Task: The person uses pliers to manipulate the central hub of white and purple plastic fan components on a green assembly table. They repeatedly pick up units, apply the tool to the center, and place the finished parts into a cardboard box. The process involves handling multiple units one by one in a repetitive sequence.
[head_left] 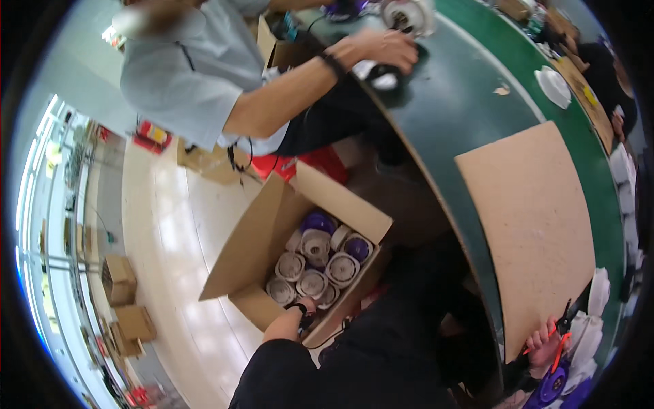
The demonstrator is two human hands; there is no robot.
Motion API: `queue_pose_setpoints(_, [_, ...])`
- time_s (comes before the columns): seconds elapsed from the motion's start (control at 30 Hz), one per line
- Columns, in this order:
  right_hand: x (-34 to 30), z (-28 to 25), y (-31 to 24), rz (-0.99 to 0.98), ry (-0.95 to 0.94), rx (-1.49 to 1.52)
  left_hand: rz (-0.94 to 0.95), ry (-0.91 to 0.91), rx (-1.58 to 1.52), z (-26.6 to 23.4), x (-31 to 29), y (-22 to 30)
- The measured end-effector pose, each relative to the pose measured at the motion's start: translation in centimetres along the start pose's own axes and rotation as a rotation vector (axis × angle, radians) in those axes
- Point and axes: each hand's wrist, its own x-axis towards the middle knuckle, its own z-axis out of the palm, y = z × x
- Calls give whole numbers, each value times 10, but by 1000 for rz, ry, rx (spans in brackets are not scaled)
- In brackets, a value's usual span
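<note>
My left hand (308, 305) reaches down into an open cardboard box (252, 238) on the floor. Its fingers are at the near round white parts (312, 283) and mostly hidden, so I cannot see whether it grips one. White round plastic housings, some with purple pieces (357, 247), fill the box. At the lower right, my right hand (543, 346) is closed around a pair of cutting pliers (564, 327) with orange handles and a dark head. Just below that hand lies a purple-and-white round part (550, 387).
A flat cardboard sheet (528, 225) covers part of the green table (449, 109). White parts (587, 334) pile up along its right side. Across from me, a co-worker (197, 82) handles something dark at the tabletop. Cardboard boxes (119, 279) stand on the floor at left.
</note>
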Motion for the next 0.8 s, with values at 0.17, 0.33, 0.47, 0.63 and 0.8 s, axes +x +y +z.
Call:
queue_pose_setpoints(0.17, [0,0,-8,27,55,-23,149,140,638,81,65,-13])
queue_pose_setpoints(0.33, [6,4,-19,83,116,-80,-62,417,-212,59,97,-19])
queue_pose_setpoints(0.47, [11,7,-23,135,117,-64,-66,327,-298,4,122,-29])
queue_pose_setpoints(0.63, [2,14,-24,154,168,-66,193,374,33,-39,153,30])
queue_pose_setpoints(0.8, [9,22,-21,150,192,-83,142,371,-213,-15,188,89])
